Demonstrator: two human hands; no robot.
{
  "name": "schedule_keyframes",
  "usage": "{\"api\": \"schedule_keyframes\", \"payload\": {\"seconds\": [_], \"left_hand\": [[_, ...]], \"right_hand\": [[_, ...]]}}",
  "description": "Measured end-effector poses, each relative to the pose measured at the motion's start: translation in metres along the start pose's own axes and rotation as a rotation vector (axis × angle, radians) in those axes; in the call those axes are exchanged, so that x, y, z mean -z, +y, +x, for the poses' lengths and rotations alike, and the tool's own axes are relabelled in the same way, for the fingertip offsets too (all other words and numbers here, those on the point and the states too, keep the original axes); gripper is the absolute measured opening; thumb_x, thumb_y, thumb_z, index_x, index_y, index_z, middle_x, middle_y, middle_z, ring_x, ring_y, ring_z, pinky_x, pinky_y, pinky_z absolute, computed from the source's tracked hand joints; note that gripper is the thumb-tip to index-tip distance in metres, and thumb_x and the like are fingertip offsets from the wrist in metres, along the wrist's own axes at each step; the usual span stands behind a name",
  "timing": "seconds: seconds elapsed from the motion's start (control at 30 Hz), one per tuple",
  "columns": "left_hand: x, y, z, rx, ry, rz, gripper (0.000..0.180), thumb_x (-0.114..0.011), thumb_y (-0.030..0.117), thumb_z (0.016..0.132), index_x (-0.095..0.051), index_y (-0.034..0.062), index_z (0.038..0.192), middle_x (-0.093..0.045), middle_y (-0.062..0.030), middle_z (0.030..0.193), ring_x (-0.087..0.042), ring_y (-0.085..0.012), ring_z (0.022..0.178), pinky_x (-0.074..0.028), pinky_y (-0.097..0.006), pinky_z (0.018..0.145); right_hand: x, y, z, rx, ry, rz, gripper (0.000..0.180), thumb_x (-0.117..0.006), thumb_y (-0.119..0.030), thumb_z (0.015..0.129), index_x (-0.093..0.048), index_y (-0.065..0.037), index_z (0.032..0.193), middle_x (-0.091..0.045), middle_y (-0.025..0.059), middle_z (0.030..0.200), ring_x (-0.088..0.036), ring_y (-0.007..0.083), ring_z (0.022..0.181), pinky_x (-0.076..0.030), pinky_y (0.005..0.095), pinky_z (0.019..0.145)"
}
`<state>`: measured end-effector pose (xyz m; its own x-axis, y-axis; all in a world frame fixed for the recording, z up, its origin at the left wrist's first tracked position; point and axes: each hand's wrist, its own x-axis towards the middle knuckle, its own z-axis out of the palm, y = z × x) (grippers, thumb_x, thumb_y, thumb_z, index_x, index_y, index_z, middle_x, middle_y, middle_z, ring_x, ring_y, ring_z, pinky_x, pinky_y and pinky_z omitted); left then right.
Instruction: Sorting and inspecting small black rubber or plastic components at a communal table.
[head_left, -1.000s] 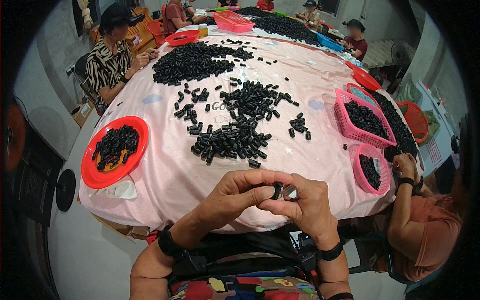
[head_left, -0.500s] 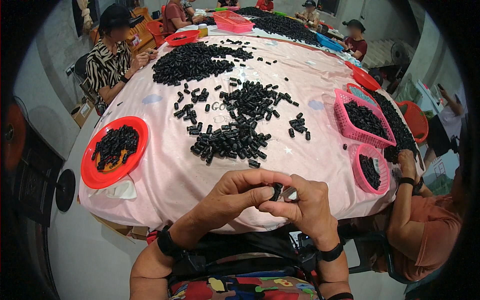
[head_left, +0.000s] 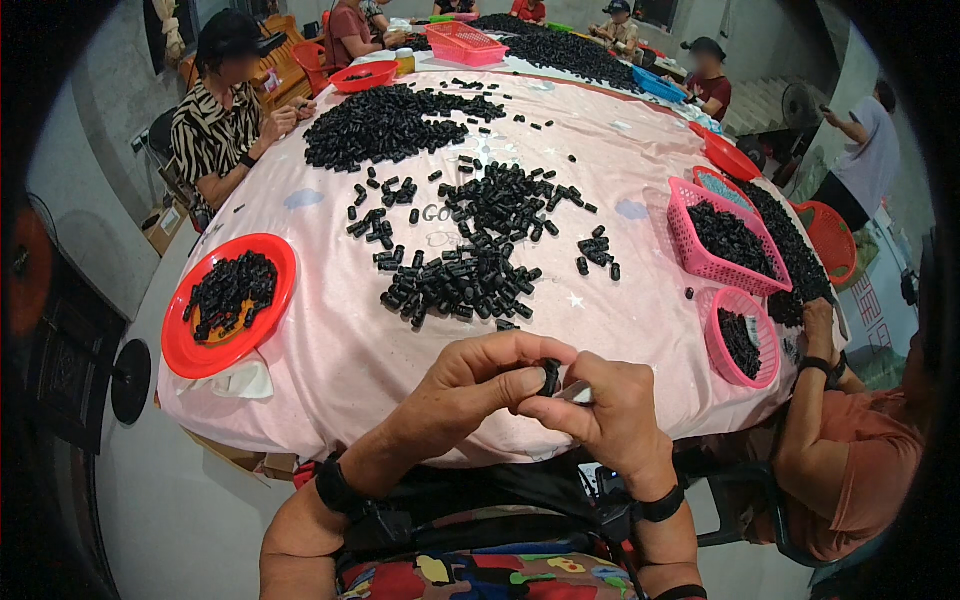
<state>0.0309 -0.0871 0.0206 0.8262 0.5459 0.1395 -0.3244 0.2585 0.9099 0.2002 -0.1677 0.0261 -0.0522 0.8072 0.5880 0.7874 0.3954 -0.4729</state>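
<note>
Black piece (head_left: 549, 376): I log it above the near edge of the table (head_left: 335, 395), pinched between thumb and fingers of the left hand (head_left: 480, 385). Long axis seems to run roughly near-to-far, slightly tilted; fingers hide much of it, so tentative. Right hand (head_left: 612, 400) grips a small pale strip (head_left: 577, 391) just right of the piece; contact between the two I cannot tell. Left hand is nearer, holding the piece itself. Beyond both hands, toward the table's middle: a loose pile (head_left: 460, 285). Red plate (head_left: 180, 345) by the left edge.
</note>
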Motion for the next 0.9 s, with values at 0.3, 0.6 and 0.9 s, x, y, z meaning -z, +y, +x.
{"api": "schedule_keyframes", "payload": {"seconds": [0.3, 0.6, 0.9], "left_hand": [[0.01, -0.008, 0.002, -0.06, 0.035, -0.056, 0.025, -0.056, 0.009, 0.092, -0.057, 0.0007, 0.115, -0.063, -0.0037, 0.096, -0.058, -0.0072, 0.084, -0.046, -0.021, 0.075], [0.012, 0.003, 0.002, 0.034, 0.071, 0.045, 0.023, -0.057, 0.014, 0.092, -0.06, 0.0016, 0.111, -0.062, -0.0027, 0.091, -0.054, -0.0056, 0.076, -0.043, -0.019, 0.069], [0.006, 0.007, 0.0, -0.063, 0.058, 0.249, 0.023, -0.062, 0.017, 0.09, -0.063, 0.0027, 0.108, -0.063, 0.0012, 0.085, -0.054, -0.0033, 0.074, -0.043, -0.019, 0.064]], "right_hand": [[0.003, -0.01, 0.002, 0.095, 0.137, 0.017, 0.023, -0.077, -0.013, 0.072, -0.058, -0.006, 0.083, -0.063, 0.0044, 0.071, -0.061, 0.0171, 0.05, -0.044, 0.0266, 0.043], [0.007, -0.01, 0.004, 0.087, 0.118, -0.025, 0.019, -0.076, -0.009, 0.072, -0.06, -0.006, 0.081, -0.064, 0.0054, 0.071, -0.06, 0.0183, 0.05, -0.043, 0.0271, 0.044], [0.013, -0.011, 0.006, 0.053, 0.05, 0.095, 0.019, -0.074, -0.005, 0.073, -0.064, -0.004, 0.088, -0.067, 0.0079, 0.076, -0.064, 0.0159, 0.055, -0.05, 0.0241, 0.048]]}}
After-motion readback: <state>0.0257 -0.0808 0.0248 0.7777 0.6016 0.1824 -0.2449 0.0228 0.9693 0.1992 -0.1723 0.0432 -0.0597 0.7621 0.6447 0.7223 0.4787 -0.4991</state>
